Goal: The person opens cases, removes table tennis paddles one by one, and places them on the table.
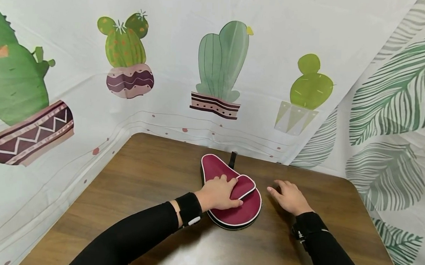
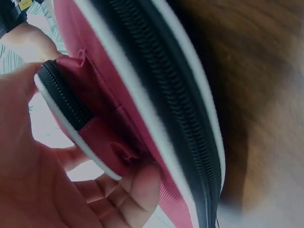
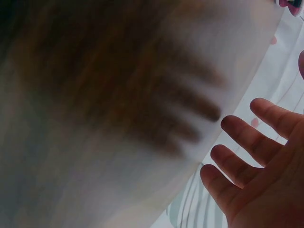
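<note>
A maroon table tennis bat case [image 1: 235, 218] with white piping lies flat on the wooden table, its narrow end pointing away. My left hand [image 1: 217, 194] is on top of it, holding the small raised front pocket [image 1: 246, 186] between thumb and fingers. In the left wrist view, thumb and fingertips touch opposite ends of that pocket, and its short black zip [image 2: 64, 92] shows. A longer black zip [image 2: 166, 80] runs closed along the case's side. Right of the case, my right hand [image 1: 290, 197] hovers above the table with spread, relaxed fingers, holding nothing.
The brown wooden table [image 1: 154, 165] has rounded far corners. A black strap [image 1: 232, 160] sticks out behind the case. White cloth [image 1: 172, 67] printed with cacti and leaves hangs along the table's back and sides.
</note>
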`<control>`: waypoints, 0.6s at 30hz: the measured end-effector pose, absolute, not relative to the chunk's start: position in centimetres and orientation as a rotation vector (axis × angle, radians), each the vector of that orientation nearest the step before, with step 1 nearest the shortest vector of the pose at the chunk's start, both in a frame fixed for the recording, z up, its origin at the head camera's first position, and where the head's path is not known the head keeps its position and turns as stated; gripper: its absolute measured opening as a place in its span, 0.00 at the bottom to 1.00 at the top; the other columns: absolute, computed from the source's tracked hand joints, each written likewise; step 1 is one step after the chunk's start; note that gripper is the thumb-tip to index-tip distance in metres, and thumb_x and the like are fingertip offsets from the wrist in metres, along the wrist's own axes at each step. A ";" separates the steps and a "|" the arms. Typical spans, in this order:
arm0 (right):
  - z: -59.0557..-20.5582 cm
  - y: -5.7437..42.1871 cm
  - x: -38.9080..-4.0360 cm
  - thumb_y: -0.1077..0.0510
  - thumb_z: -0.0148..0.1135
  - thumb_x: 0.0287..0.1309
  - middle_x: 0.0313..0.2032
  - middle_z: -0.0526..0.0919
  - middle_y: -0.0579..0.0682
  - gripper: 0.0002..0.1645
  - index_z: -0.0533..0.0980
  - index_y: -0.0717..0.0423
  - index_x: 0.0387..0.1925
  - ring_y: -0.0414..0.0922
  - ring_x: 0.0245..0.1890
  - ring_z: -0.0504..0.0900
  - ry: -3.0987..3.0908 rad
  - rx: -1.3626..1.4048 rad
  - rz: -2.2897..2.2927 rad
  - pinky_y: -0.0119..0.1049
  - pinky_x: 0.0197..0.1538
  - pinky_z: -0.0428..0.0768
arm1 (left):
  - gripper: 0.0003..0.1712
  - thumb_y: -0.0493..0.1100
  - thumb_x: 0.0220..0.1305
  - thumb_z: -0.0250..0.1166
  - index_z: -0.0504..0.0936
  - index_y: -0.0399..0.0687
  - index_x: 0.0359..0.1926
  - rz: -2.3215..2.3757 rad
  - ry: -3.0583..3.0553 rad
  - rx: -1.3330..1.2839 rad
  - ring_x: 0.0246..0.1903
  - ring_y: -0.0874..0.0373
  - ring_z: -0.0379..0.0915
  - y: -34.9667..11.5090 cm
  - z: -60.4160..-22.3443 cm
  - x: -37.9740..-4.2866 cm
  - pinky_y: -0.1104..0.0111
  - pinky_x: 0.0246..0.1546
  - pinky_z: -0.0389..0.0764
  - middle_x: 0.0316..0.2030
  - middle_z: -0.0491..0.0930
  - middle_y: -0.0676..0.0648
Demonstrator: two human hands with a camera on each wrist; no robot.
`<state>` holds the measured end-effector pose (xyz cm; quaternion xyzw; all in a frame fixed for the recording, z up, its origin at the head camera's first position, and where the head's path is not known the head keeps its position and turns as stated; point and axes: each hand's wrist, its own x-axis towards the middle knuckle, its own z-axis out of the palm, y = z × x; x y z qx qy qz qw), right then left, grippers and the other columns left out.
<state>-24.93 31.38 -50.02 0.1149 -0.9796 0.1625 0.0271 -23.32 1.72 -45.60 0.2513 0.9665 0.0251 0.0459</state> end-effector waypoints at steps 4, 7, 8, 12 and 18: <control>-50.2 31.4 -25.0 0.32 0.46 0.72 0.60 0.76 0.68 0.43 0.72 0.67 0.63 0.69 0.63 0.70 -3.043 0.354 0.492 0.63 0.65 0.67 | 0.51 0.80 0.59 0.52 0.64 0.57 0.75 0.068 2.961 0.735 0.50 0.46 0.77 2.3 -45.9 -23.2 0.57 0.40 0.83 0.56 0.76 0.41; -50.4 31.5 -25.0 0.32 0.46 0.72 0.60 0.76 0.68 0.42 0.72 0.66 0.64 0.69 0.63 0.70 -3.049 0.339 0.496 0.63 0.64 0.67 | 0.52 0.80 0.60 0.51 0.63 0.56 0.75 0.067 2.952 0.719 0.52 0.45 0.77 2.5 -45.8 -23.1 0.57 0.41 0.83 0.58 0.75 0.40; -50.4 31.5 -25.0 0.33 0.46 0.72 0.60 0.76 0.68 0.42 0.72 0.66 0.64 0.69 0.63 0.70 -3.049 0.340 0.496 0.63 0.64 0.67 | 0.52 0.80 0.60 0.51 0.63 0.56 0.76 0.073 2.946 0.713 0.52 0.45 0.77 2.6 -45.7 -23.1 0.56 0.42 0.83 0.58 0.75 0.40; -50.2 31.6 -25.0 0.35 0.49 0.72 0.60 0.76 0.67 0.40 0.72 0.66 0.63 0.69 0.63 0.71 -3.041 0.351 0.501 0.63 0.64 0.68 | 0.52 0.82 0.60 0.48 0.65 0.56 0.75 0.140 2.925 0.714 0.55 0.45 0.76 2.1 -45.5 -23.4 0.54 0.45 0.82 0.60 0.75 0.41; -50.1 31.8 -24.7 0.37 0.51 0.71 0.60 0.76 0.67 0.38 0.73 0.65 0.63 0.68 0.62 0.71 -3.032 0.335 0.500 0.62 0.65 0.68 | 0.33 0.67 0.76 0.41 0.69 0.60 0.72 0.221 2.946 0.882 0.64 0.46 0.68 0.6 -45.5 -26.0 0.50 0.58 0.75 0.65 0.72 0.44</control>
